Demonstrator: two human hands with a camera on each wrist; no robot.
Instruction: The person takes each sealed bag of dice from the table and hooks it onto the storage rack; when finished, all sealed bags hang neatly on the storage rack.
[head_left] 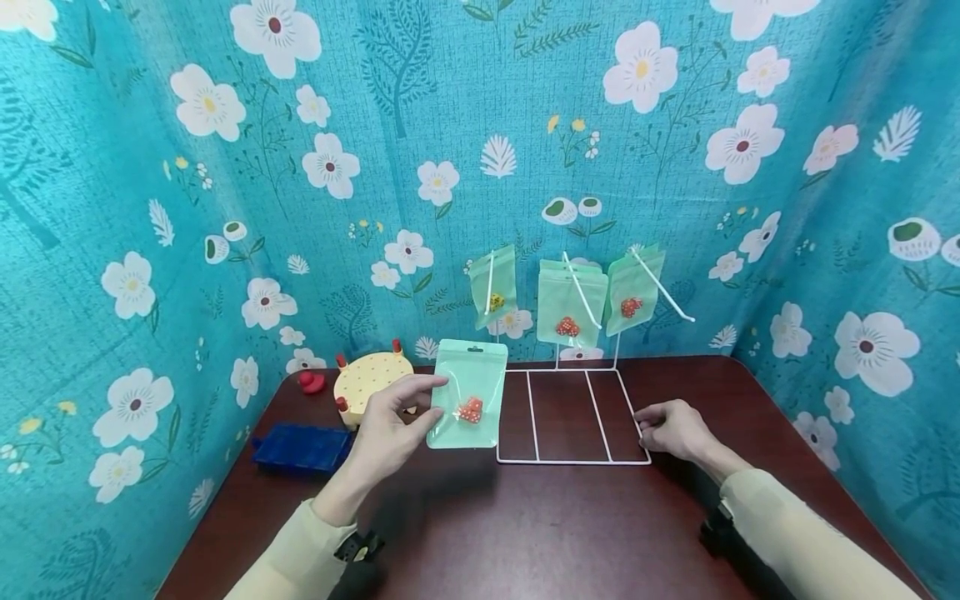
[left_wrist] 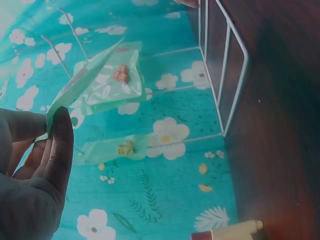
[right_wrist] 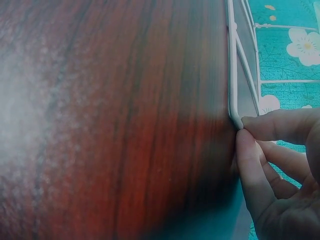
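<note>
My left hand (head_left: 392,425) pinches the left edge of a small green zip bag (head_left: 453,371) between thumb and fingers. Through its clear front show orange-red dotted pieces (head_left: 470,409). In the left wrist view the bag (left_wrist: 82,85) appears nearly edge-on. A white wire display rack (head_left: 573,462) stands at the back of the table, and my right hand (head_left: 672,428) grips the right side of its base. Thumb and forefinger meet at the base's corner (right_wrist: 236,119) in the right wrist view. Similar bags hang from the rack's prongs: left (head_left: 483,279), middle (head_left: 562,296) and right (head_left: 618,292).
Left of the held bag lies a cream round toy stool (head_left: 367,371) with red-tipped legs. Nearby are a blue tray (head_left: 300,447) and a small red rubber duck (head_left: 311,382). Flowered blue cloth (head_left: 465,100) hangs behind and beside the dark wood table (head_left: 540,533).
</note>
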